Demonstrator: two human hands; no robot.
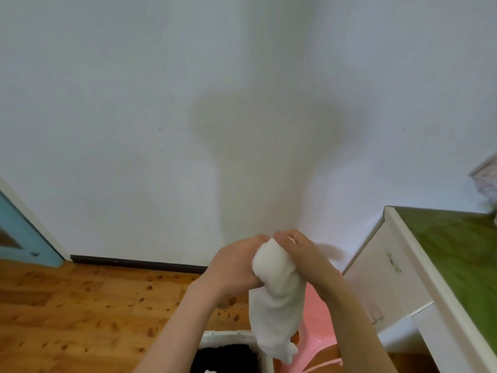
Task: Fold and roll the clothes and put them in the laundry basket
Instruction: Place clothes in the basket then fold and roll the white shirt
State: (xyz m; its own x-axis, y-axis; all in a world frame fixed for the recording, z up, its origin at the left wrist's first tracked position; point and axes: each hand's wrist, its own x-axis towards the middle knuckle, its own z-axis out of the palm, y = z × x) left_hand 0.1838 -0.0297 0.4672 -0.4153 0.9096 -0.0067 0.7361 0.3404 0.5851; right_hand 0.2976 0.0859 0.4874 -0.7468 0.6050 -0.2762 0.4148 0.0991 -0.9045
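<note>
A white cloth (277, 300), bunched into a loose roll, hangs in the air in front of me. My left hand (236, 267) grips its upper part from the left. My right hand (295, 246) holds its top from the right, fingers curled over it. The cloth's lower end dangles just above the white laundry basket (228, 336) at the bottom edge, which has dark clothing (228, 355) inside.
A pink plastic stool (317, 332) stands right of the basket. A white desk with a green top (457, 265) and drawers fills the right side. A wooden floor (80, 313) spreads left, a white wall stands ahead, and a blue door (18, 238) is at far left.
</note>
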